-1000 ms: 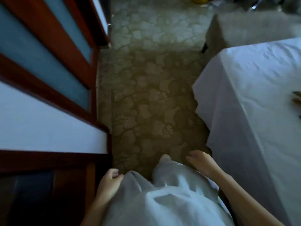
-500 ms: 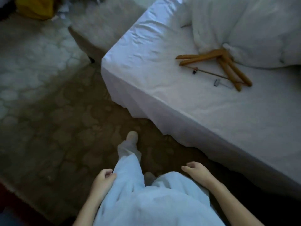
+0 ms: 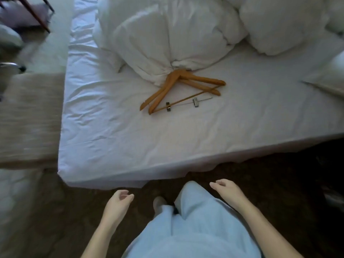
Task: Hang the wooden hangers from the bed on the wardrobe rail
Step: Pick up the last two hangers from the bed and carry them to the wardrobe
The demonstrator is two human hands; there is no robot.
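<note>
Two orange-brown wooden hangers [image 3: 178,90], overlapped, one with a bar carrying two metal clips [image 3: 195,102], flat on the white-sheeted bed [image 3: 111,136], tops touching the crumpled white duvet [image 3: 167,40]. Near the bed's edge, well apart from them, bare left hand [image 3: 118,203] and bare right hand [image 3: 228,192], both low, palms inward, fingers [image 3: 216,185] loosely curled, empty. Between them, pale blue trouser legs [image 3: 189,220] above dark patterned carpet [image 3: 65,211].

2 wooden hangers [image 3: 178,90] lie on the bed [image 3: 115,138]; both hands hang empty.
</note>
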